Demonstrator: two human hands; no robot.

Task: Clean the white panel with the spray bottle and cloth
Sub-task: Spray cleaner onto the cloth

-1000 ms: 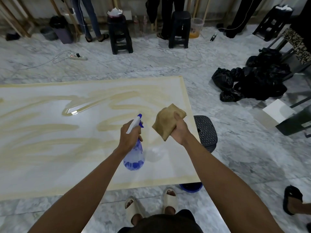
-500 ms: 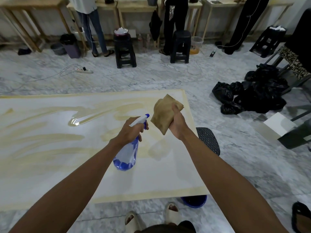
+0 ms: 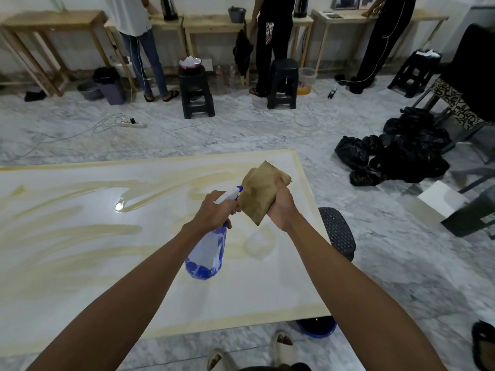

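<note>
The white panel (image 3: 80, 263) lies flat in front of me, streaked with tan smears and edged in tan. My left hand (image 3: 214, 212) grips the neck of a clear spray bottle (image 3: 209, 253) with blue liquid at its bottom; its white and blue nozzle points right at the cloth. My right hand (image 3: 281, 207) holds a folded tan cloth (image 3: 257, 194) upright, just in front of the nozzle. Both hands are above the panel's right part.
A black perforated stool (image 3: 337, 234) stands at the panel's right edge, a blue basin (image 3: 318, 328) under its near corner. Black bags (image 3: 396, 156) lie to the right. Black stools (image 3: 195, 89), cables, wooden tables and standing people are at the back. My sandalled feet (image 3: 281, 346) are below.
The bottle has tilted from nearly upright so its nozzle points at the cloth, and the two hands have come closer together. The view has lifted, showing more of the room's back.
</note>
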